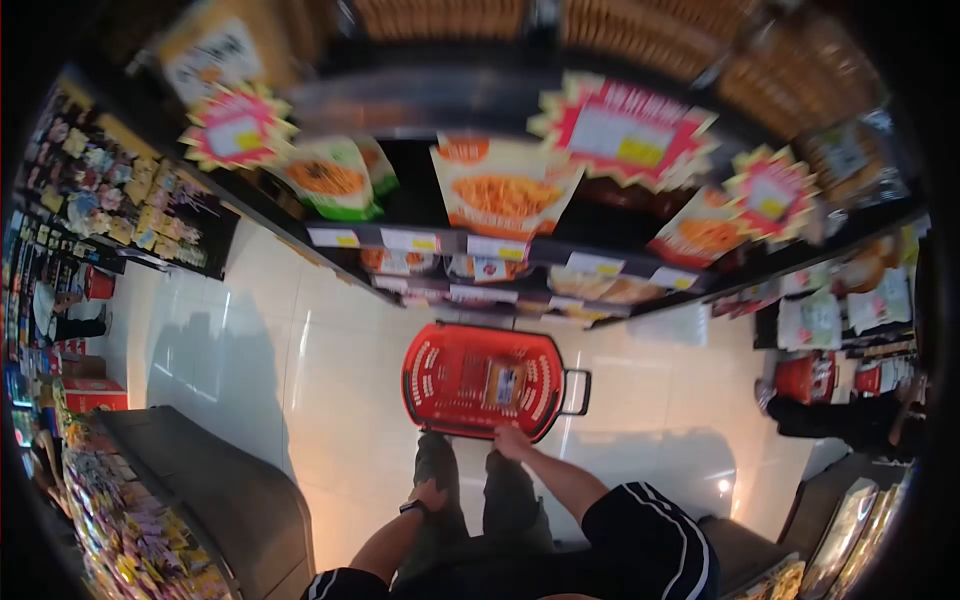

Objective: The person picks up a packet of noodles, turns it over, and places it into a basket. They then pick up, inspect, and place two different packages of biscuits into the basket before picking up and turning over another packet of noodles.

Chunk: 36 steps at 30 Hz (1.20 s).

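Observation:
A red shopping basket (455,328) stands on the floor before my feet, with a black handle bar sticking out at its right end. Inside lies one small packaged item (500,385); its label is too small to read. My right hand (512,443) is closed on the near edge of the basket, where a dark bar runs along the rim. My left hand (430,494), with a dark watch (413,507) on the wrist, rests against my left leg near the knee. Its fingers look loosely stretched and hold nothing.
Ahead rises a dark shelf unit (590,252) with bagged foods (505,190) and pink price signs (630,130). Dark display stands (215,490) flank me at the left and right rear. Another person (840,415) is at the far right, near more red baskets (805,378).

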Available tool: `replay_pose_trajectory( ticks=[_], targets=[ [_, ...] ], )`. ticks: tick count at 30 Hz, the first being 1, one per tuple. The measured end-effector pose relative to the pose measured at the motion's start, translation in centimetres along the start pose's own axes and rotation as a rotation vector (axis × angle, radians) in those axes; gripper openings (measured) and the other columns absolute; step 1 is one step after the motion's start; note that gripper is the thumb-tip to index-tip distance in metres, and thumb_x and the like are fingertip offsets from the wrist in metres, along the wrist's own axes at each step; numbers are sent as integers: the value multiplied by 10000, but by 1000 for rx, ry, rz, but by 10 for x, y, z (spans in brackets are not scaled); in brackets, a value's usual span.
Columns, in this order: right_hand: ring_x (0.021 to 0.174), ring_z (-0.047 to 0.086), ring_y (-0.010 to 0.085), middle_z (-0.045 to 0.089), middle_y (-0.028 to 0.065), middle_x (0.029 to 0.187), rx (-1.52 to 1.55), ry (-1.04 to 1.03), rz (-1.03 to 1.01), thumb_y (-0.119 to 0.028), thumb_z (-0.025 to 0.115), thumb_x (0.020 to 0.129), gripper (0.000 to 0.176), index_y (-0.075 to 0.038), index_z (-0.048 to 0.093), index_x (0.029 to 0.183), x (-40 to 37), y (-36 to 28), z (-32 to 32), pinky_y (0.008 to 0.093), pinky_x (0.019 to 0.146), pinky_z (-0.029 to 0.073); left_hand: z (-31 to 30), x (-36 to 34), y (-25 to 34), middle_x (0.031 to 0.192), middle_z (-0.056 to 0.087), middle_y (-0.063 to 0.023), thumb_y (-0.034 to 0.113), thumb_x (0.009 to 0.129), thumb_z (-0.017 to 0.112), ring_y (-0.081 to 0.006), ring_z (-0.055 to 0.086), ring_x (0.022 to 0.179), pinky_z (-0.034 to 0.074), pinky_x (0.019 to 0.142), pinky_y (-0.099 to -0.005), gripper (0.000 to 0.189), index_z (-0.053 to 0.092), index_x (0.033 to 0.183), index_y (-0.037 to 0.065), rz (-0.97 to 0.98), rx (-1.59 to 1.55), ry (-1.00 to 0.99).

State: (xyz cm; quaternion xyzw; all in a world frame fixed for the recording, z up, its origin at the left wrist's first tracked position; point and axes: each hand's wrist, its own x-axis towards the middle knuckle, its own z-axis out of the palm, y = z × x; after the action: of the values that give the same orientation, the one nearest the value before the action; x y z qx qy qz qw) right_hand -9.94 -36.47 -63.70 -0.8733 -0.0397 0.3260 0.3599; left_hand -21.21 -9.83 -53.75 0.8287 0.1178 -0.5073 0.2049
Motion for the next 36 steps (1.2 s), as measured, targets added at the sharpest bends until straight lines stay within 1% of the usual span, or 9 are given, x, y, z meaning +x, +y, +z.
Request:
replay_pose_trajectory(
  ticks=[3,10,15,16,19,22,25,29,36],
  targets=[
    [883,627,394,639,231,903,-97,-65,-31,-174,526,790,191,-13,625,815,-51,-38,-43,467,749,502,-44,-36,35,1151,597,-255,389,881,528,-371,575,1094,454,943,-448,518,530,1256,31,468,-126,146],
    [931,631,364,669,174,950,-343,-86,-17,-265,549,802,248,-75,667,909,-127,-48,-111,458,795,506,-124,-87,86,986,681,-176,396,847,612,-318,648,964,514,839,-392,447,614,1113,37,566,-428,433],
    [937,642,304,680,117,998,-545,-9,-66,-264,560,828,232,-101,669,953,-101,-35,-125,442,766,528,-129,-56,35,996,680,-163,348,841,638,-282,661,925,521,803,-389,418,621,1109,27,577,-89,285],
    [879,659,282,684,134,927,-1029,-172,-320,-309,553,841,254,-85,661,892,-72,-13,-119,427,694,540,-138,-54,20,997,680,-158,349,844,633,-284,659,934,520,808,-391,412,623,1106,32,601,76,196],
    [841,669,234,682,137,865,23,198,265,-296,596,809,269,-53,683,888,-83,-130,-156,381,668,540,-175,-50,-32,1029,677,-147,351,866,593,-309,638,991,502,852,-392,382,636,1117,67,855,163,147],
    [844,666,256,685,134,866,-9,384,-21,-288,640,805,279,-47,683,940,-45,-220,-189,383,753,523,-242,-80,-48,1067,662,-177,377,829,615,-324,630,1002,501,871,-402,415,646,1097,62,624,32,219],
    [534,546,105,581,29,602,266,568,-306,-199,622,857,160,-45,631,815,-8,-336,-243,282,521,461,-285,-45,-109,1096,643,-209,377,792,614,-341,612,1035,499,891,-410,436,661,1055,32,403,-52,387],
    [711,566,73,616,7,782,586,750,-590,-136,647,874,128,-31,603,934,-27,-523,-345,241,669,474,-326,3,-175,1105,643,-202,373,796,597,-352,590,1077,477,932,-418,421,656,1069,57,170,258,313],
    [858,616,210,601,147,997,303,1172,-718,-184,772,754,440,23,540,1065,1,-638,-445,330,746,516,-349,-14,-170,1061,660,-191,382,803,601,-364,606,1034,488,905,-427,413,658,1043,51,386,1,472]
  ],
)
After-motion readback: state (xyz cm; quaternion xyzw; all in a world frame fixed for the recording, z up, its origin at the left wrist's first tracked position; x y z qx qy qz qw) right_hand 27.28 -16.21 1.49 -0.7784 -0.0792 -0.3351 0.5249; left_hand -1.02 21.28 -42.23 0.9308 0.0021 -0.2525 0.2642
